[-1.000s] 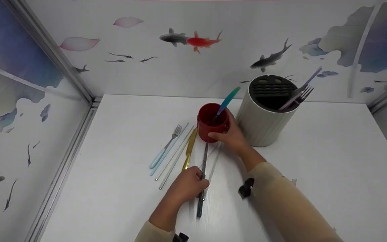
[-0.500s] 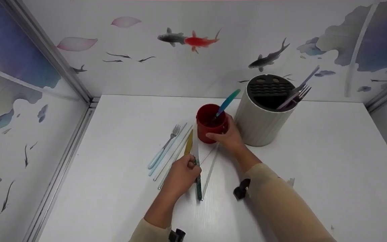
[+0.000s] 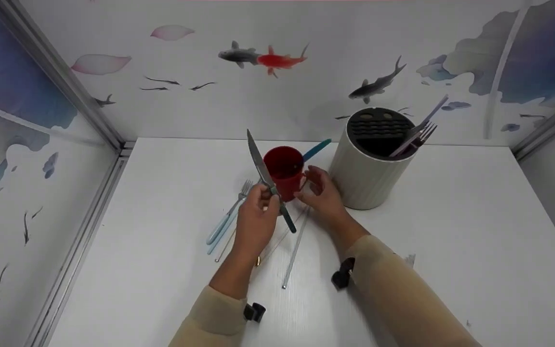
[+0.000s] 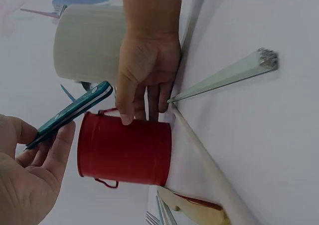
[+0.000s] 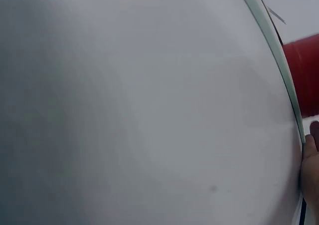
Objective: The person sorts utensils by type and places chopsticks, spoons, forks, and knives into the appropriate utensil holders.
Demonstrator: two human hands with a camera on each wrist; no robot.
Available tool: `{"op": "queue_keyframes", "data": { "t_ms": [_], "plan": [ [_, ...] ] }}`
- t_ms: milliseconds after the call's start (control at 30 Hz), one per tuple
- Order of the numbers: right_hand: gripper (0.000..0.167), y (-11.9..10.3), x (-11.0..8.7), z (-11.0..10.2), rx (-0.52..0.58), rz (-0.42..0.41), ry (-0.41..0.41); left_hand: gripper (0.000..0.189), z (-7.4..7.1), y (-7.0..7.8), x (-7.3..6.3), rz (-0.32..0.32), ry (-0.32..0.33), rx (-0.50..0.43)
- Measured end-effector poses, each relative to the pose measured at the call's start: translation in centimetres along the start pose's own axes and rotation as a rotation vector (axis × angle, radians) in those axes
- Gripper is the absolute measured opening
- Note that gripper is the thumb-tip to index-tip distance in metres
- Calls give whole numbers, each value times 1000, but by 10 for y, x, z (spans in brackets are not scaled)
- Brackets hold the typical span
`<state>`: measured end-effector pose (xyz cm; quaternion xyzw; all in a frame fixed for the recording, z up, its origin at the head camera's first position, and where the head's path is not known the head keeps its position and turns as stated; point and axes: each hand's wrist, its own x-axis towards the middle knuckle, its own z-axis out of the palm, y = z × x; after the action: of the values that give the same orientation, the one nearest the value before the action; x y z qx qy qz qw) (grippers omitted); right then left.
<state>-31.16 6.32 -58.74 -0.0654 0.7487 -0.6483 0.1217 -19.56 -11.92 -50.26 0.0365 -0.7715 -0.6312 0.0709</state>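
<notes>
My left hand (image 3: 257,212) pinches a table knife (image 3: 284,214) by its dark green handle, its blade slanting up and left past the red cup (image 3: 284,188). The left wrist view shows that handle (image 4: 70,115) between thumb and fingers. My right hand (image 3: 324,195) is at the cup's right side, fingers fairly straight and spread; in the left wrist view its thumb tip overlaps the cup wall. A blue-handled utensil (image 3: 317,150) leans out of the cup to the right. The right wrist view catches only part of the right hand (image 5: 310,170) and the cup.
A tall cream utensil holder (image 3: 364,178) with a purple-handled piece and a fork stands just right of the cup. Left lie a light-blue-handled fork (image 3: 224,221) and sticks. A pale stick (image 3: 295,255) lies in front; a gold knife (image 4: 192,207) lies beyond the cup.
My left hand has lifted the knife from the table and raised it toward the cup, blade up. The cup has shifted left, and the right hand's fingers have loosened from it.
</notes>
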Motion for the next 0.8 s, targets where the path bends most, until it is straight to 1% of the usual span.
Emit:
{"op": "queue_keyframes", "data": {
  "t_ms": [67,133,267,400,500,667,800],
  "plan": [
    [99,-1,0,1,-5,-1,-19,28,-1,4,10,29,37,-18],
    [105,-3,0,1,-9,9,-33,26,-3,7,20,36,77,-42],
    [106,-8,0,5,-53,1,-45,21,-8,13,39,54,166,-49],
    [104,-18,2,19,-134,-53,-71,19,-11,19,55,129,232,-27],
    [105,-25,5,29,-153,-71,-69,19,-11,24,61,161,255,-23],
    [113,-31,12,37,-145,-33,-35,21,-8,29,67,159,268,-32],
    [120,-32,16,37,-125,-7,-17,22,-6,27,72,165,272,-34]
  ]
}}
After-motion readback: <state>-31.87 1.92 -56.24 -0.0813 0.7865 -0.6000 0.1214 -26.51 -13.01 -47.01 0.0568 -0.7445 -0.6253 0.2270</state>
